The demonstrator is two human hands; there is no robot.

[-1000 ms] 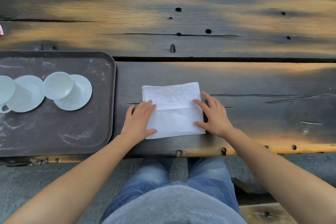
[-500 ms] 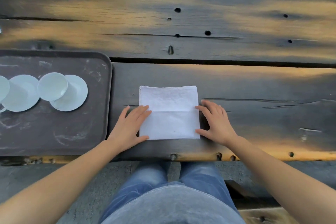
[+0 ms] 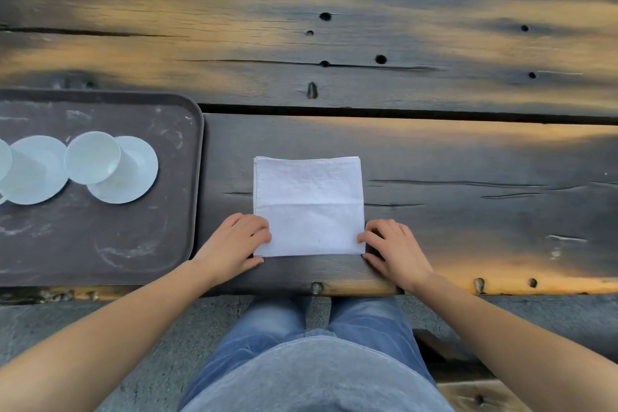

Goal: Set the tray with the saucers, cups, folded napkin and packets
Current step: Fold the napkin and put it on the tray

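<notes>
Near the front edge of the desk (image 3: 434,160) the white napkin (image 3: 309,207) lies folded to a square, just right of the tray (image 3: 198,177) and not yet on it. A second ago it sat slightly askew, with both hands lying flat against its sides about halfway up. Now its edges run parallel to the desk's front edge, and the hands have slid down to its two near corners. The left hand (image 3: 234,244) curls its fingers over the near left corner, thumb under the front edge, and the right hand (image 3: 393,249) does the same at the near right corner, so both appear to pinch the cloth rather than press it. That reads as smoothing finished and a lift begun, either for one more fold away from the person or to carry the napkin across to the tray. On the tray's far half, two saucers (image 3: 137,174) stand side by side, each with a cup (image 3: 92,157), the left pair cut off by the picture's edge. No packets are in view. No brand, label or writing can be read: napkin, crockery and tray are all plain.
</notes>
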